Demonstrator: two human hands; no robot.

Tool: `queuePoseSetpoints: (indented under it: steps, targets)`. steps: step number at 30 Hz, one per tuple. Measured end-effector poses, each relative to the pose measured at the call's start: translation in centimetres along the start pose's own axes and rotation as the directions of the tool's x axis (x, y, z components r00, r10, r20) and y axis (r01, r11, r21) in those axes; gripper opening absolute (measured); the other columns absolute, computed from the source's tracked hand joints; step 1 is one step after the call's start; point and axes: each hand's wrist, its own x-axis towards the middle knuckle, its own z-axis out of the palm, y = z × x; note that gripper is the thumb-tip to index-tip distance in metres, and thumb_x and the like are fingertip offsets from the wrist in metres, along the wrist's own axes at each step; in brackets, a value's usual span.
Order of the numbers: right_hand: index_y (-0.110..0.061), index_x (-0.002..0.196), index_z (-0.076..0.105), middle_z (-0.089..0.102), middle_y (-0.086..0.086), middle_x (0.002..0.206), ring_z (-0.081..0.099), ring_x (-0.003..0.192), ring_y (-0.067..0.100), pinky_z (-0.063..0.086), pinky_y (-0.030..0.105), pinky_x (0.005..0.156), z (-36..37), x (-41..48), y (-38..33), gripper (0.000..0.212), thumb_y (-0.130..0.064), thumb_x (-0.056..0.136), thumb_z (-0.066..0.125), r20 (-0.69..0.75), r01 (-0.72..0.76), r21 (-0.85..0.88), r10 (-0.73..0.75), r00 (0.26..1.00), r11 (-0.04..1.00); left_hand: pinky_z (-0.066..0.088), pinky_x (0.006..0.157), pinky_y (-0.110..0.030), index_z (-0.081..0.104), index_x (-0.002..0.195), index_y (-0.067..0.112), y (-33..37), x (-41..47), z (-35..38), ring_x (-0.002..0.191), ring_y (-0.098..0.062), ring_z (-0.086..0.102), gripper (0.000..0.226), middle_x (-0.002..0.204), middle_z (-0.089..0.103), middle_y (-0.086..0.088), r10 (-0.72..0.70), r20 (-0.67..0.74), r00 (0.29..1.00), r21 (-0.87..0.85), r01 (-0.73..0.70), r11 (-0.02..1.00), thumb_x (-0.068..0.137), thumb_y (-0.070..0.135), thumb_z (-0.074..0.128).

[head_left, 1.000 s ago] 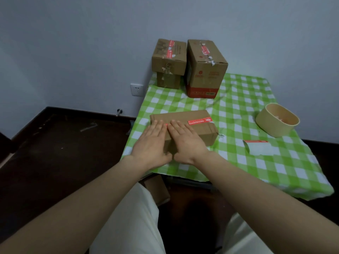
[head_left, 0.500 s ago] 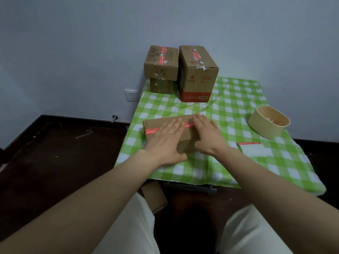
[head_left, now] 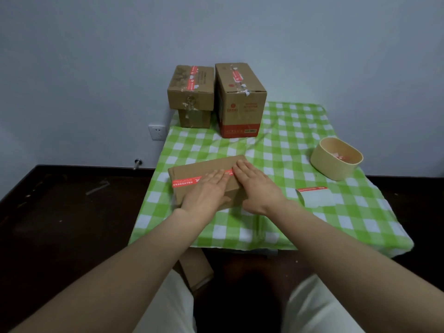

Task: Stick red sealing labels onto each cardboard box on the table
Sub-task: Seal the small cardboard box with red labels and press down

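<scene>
Both hands lie flat, fingers spread, on the flat brown cardboard box at the near left of the green-and-white checked surface. The left hand and right hand press on the red sealing label running along the box top; neither grip pinches anything. To the right lies a white backing sheet with a red strip, beyond it a beige oval container. Farthest stand a small stacked cardboard box and a tall cardboard box, both labelled.
</scene>
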Motion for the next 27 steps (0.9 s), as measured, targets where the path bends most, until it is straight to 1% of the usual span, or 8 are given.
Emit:
queuePoseSetpoints:
  steps: [3, 7, 11, 15, 17, 20, 25, 27]
  targets:
    - [-0.015, 0.151, 0.001, -0.006, 0.002, 0.159, -0.005, 0.146, 0.014, 0.0, 0.03, 0.12, 0.0, 0.0, 0.1, 0.09, -0.013, 0.08, 0.056, 0.01, 0.007, -0.024, -0.007, 1.0, 1.0, 0.001, 0.115, -0.024, 0.009, 0.151, 0.012, 0.1, -0.2, -0.2, 0.146, -0.016, 0.01, 0.068, 0.159, 0.009, -0.005, 0.007, -0.018, 1.0, 0.015, -0.007, 1.0, 0.097, 0.036, 0.043]
    - [-0.014, 0.151, 0.003, -0.002, 0.004, 0.159, -0.004, 0.147, 0.016, -0.002, 0.033, 0.118, -1.3, -0.4, -0.7, 0.083, -0.02, 0.083, 0.052, 0.014, -0.016, -0.049, 0.017, 1.0, 0.999, 0.005, 0.116, -0.026, 0.012, 0.15, 0.011, 0.0, -0.8, -1.6, 0.145, -0.017, 0.012, 0.073, 0.158, 0.015, -0.006, -0.004, -0.051, 0.999, -0.062, 0.001, 0.998, 0.094, 0.04, 0.049]
    - [-0.013, 0.151, 0.002, -0.002, 0.004, 0.159, -0.005, 0.146, 0.017, -0.004, 0.034, 0.118, -1.2, -1.0, -3.6, 0.086, -0.027, 0.084, 0.054, -0.02, 0.06, -0.048, -0.061, 0.998, 0.997, 0.003, 0.12, -0.036, -0.002, 0.149, 0.005, -1.7, -3.4, -1.4, 0.147, -0.024, -0.002, 0.099, 0.159, -0.001, -0.013, -0.206, -0.063, 0.976, -0.007, 0.206, 0.979, 0.085, 0.058, 0.051]
    - [-0.014, 0.151, 0.001, -0.004, 0.004, 0.159, -0.004, 0.146, 0.014, -0.006, 0.032, 0.118, 0.4, -0.4, -7.0, 0.087, -0.018, 0.08, 0.052, 0.018, 0.184, -0.001, -0.184, 0.983, 0.983, 0.003, 0.119, -0.032, -0.005, 0.149, 0.003, -2.9, -5.7, -0.5, 0.146, -0.025, -0.006, 0.093, 0.157, -0.013, -0.017, -0.315, 0.0, 0.949, -0.109, 0.313, 0.944, 0.09, 0.05, 0.049]
    - [-0.015, 0.151, 0.001, -0.004, 0.003, 0.159, -0.004, 0.147, 0.014, -0.005, 0.033, 0.119, 1.1, 0.1, -8.1, 0.088, -0.019, 0.081, 0.053, 0.04, 0.203, -0.008, -0.203, 0.978, 0.979, 0.005, 0.118, -0.029, -0.003, 0.149, 0.002, -3.2, -6.1, -0.1, 0.147, -0.025, -0.004, 0.081, 0.155, -0.016, -0.02, -0.296, 0.016, 0.955, -0.182, 0.293, 0.938, 0.095, 0.037, 0.046]
    - [-0.015, 0.151, 0.001, -0.003, 0.002, 0.16, -0.002, 0.147, 0.015, -0.003, 0.032, 0.119, 1.2, 0.5, -8.6, 0.088, -0.021, 0.082, 0.055, 0.075, 0.206, -0.031, -0.204, 0.976, 0.978, 0.006, 0.117, -0.032, 0.003, 0.148, -0.001, -3.7, -6.0, 0.1, 0.146, -0.028, 0.0, 0.067, 0.156, -0.008, -0.023, -0.26, -0.025, 0.965, -0.188, 0.251, 0.949, 0.1, 0.026, 0.04]
    - [-0.016, 0.151, 0.002, -0.002, 0.0, 0.16, -0.002, 0.146, 0.013, -0.005, 0.033, 0.118, 1.1, 0.3, -7.4, 0.086, -0.016, 0.081, 0.052, 0.068, 0.2, -0.089, -0.195, 0.979, 0.976, 0.031, 0.108, -0.031, -0.001, 0.15, 0.007, -3.9, -6.6, 0.0, 0.141, -0.026, 0.026, 0.073, 0.157, -0.017, -0.011, -0.285, 0.003, 0.959, -0.236, 0.278, 0.931, 0.098, 0.032, 0.043]
    - [-0.017, 0.151, 0.005, 0.001, 0.001, 0.16, -0.001, 0.146, 0.014, -0.005, 0.033, 0.118, 1.0, 0.3, -7.2, 0.086, -0.012, 0.079, 0.052, 0.073, 0.203, -0.039, -0.2, 0.977, 0.978, 0.037, 0.104, -0.033, 0.0, 0.151, 0.01, -4.1, -7.0, 0.3, 0.136, -0.026, 0.034, 0.073, 0.158, -0.013, -0.007, -0.293, -0.015, 0.956, -0.316, 0.273, 0.908, 0.098, 0.028, 0.046]
